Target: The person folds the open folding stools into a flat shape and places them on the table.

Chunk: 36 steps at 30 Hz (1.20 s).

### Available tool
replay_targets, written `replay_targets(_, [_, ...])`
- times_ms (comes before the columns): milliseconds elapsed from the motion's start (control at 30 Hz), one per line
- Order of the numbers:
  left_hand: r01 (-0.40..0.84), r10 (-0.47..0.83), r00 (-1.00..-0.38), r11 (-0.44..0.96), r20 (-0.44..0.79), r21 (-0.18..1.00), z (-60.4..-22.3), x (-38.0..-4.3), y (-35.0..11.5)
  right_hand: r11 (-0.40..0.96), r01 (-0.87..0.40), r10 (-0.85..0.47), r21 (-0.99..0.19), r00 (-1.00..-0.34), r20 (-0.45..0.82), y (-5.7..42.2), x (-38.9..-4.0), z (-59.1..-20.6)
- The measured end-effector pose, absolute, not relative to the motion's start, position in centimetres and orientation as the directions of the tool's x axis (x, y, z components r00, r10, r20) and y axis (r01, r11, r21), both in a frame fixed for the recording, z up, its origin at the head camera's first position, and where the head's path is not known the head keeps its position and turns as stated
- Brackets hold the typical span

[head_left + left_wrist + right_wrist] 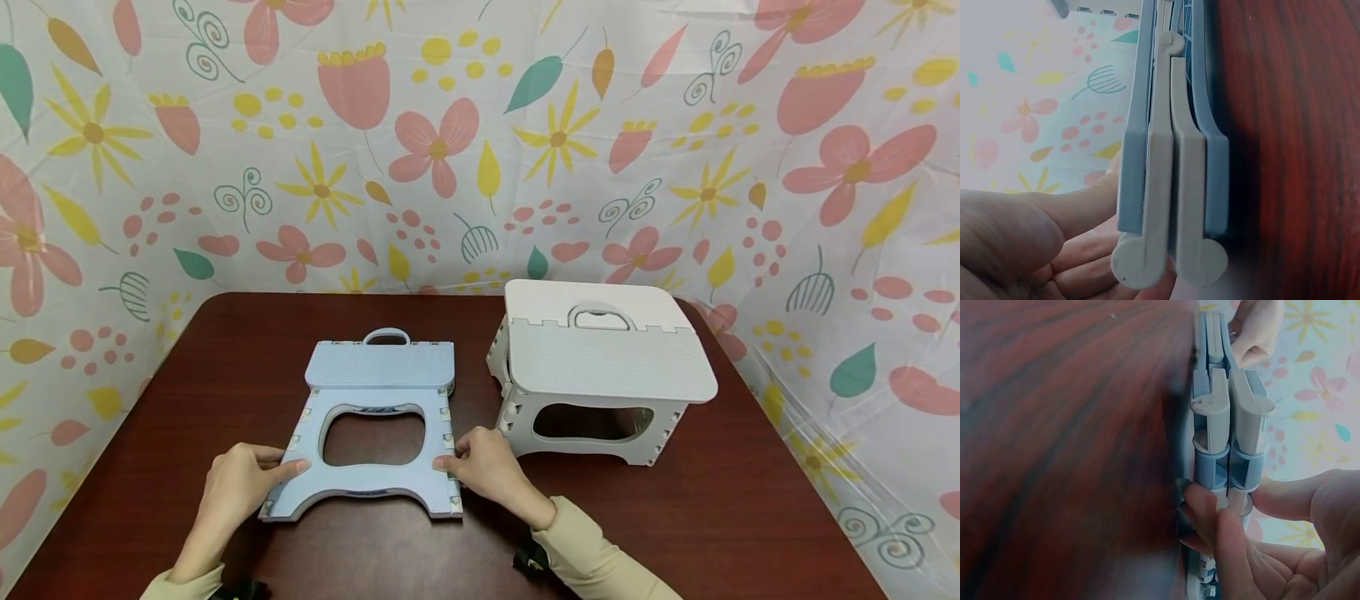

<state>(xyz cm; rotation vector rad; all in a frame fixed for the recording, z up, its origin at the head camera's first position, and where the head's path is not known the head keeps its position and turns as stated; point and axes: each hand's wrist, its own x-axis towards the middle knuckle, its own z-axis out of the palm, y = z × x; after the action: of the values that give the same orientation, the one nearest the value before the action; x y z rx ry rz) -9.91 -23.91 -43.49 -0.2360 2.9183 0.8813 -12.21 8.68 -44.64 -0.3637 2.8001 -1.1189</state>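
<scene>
A light blue folding stool (pixel 375 478) lies folded flat at the left of the table, its leg frame toward me and its seat panel (pixel 381 365) with a loop handle at the far end. My left hand (pixel 238 485) grips the stool's left edge, thumb on the upper face. On the right edge, my right hand (pixel 491 468) pinches the frame between thumb and curled fingers. The wrist views show the folded layers edge-on, with pale grey hinge parts (pixel 1159 206) between blue outer panels. Past the stool in the right wrist view, the left hand (pixel 1257 331) shows.
A larger white folding stool (pixel 607 358) stands unfolded to the right, close beyond my right hand. Both stools are on a dark red-brown table (pixel 600 533) with rounded far corners. A flower-patterned cloth (pixel 465 225) hangs behind and beside it.
</scene>
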Motion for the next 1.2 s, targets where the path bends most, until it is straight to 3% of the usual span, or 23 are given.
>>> replay_targets(1200, [-0.181,-0.135,-0.983,0.834,-0.125,0.521,-43.10,-9.85,-23.42,0.741,-0.263,-0.285,-0.618,-0.956,0.065,8.56,-12.16,-44.65])
